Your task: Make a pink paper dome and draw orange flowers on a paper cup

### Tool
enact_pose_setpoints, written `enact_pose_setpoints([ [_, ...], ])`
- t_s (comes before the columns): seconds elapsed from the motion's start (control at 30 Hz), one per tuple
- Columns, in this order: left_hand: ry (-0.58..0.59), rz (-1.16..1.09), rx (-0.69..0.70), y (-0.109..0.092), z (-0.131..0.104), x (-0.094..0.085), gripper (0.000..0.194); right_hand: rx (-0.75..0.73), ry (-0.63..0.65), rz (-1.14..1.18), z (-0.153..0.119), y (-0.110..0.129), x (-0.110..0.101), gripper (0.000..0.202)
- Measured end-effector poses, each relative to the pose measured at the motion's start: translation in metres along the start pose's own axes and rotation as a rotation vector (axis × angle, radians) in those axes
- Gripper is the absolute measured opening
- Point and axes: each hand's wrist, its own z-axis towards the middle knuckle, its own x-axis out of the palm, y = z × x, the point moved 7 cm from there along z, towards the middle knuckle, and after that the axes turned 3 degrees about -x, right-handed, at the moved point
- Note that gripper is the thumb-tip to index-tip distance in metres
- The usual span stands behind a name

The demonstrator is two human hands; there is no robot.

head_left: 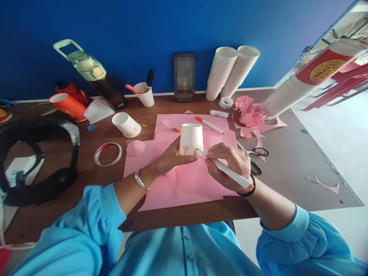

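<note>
My left hand (169, 156) grips a white paper cup (191, 136) above the pink paper, thumb along its lower edge. Red flower drawings and a brownish arch mark the cup's side near its bottom. In my right hand (231, 163) is a white marker pen (234, 174) with an orange end, its tip at the arch on the cup. Beneath both hands lie sheets of pink paper (161, 191). A second marker, white and red-orange (209, 125), rests on the paper behind the cup, with a small orange-brown cap (176, 130) to its left.
Scissors (255, 151) and pink scraps (250, 111) lie right of the paper. Stacked paper cups (222, 69), a tape roll (225, 102), a phone (184, 76), a bottle (97, 76) and a pen cup (146, 96) line the back. A decorated cup (126, 124) and black headgear (67, 153) are left.
</note>
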Motion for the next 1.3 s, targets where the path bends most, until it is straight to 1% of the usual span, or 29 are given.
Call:
enact_pose_setpoints([
  [0.1,0.001,0.003,0.004,-0.0008,-0.0003,0.0003,0.043,0.0,0.004,-0.001,0.0002,0.0002,-0.0004,0.02],
  [0.27,-0.001,0.015,0.016,-0.0028,0.0007,0.001,0.052,-0.002,-0.004,-0.006,0.0005,0.0013,-0.0008,0.02],
  [0.5,-0.018,0.013,-0.006,-0.001,0.0001,0.0003,0.054,-0.014,0.018,-0.003,0.0009,0.0033,0.0006,0.019],
  [0.7,-0.007,0.026,0.011,-0.0006,0.0002,0.0004,0.046,-0.011,0.032,0.006,0.0007,0.0037,0.0016,0.019],
  [0.87,-0.008,0.028,0.004,-0.0006,0.0002,0.0,0.045,-0.014,0.032,0.007,0.0011,0.0044,0.0008,0.02],
  [1.07,-0.016,0.026,-0.009,-0.0047,-0.0006,0.0025,0.052,-0.039,-0.013,0.079,0.0022,0.0051,-0.0048,0.023],
  [1.2,-0.034,0.024,-0.013,-0.0039,-0.0008,0.0015,0.054,-0.033,-0.002,0.063,0.0016,0.0048,-0.0033,0.024],
  [1.3,-0.019,0.02,-0.01,-0.0036,-0.0004,0.0024,0.054,-0.022,0.012,0.059,0.0011,0.0044,-0.0013,0.023],
])
